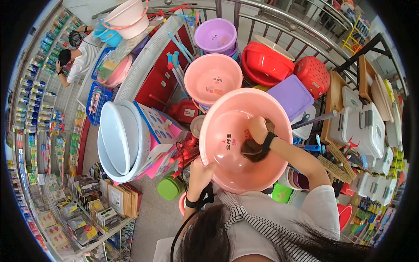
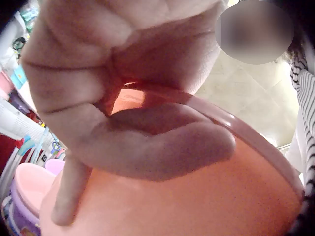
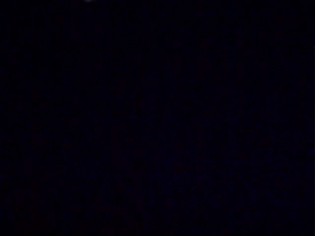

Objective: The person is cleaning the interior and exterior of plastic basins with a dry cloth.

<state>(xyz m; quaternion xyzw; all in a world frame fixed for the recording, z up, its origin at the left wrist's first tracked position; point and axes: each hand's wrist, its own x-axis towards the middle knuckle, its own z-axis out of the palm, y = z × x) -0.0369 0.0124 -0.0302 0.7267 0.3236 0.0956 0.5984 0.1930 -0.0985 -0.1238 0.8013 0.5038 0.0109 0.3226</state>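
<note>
A large pink basin is tilted in front of the body in the head view. My left hand grips its near-left rim; in the left wrist view the fingers of that hand curl around the edge of the basin. Inside the basin, my right hand holds a brown cloth against the inner wall, its fingers partly hidden. The right wrist view is almost wholly black.
Beyond the basin stand a smaller pink basin, a purple basin and red basins. Light blue basins are at left, a green container on the floor, lidded boxes at right. A person is at far left.
</note>
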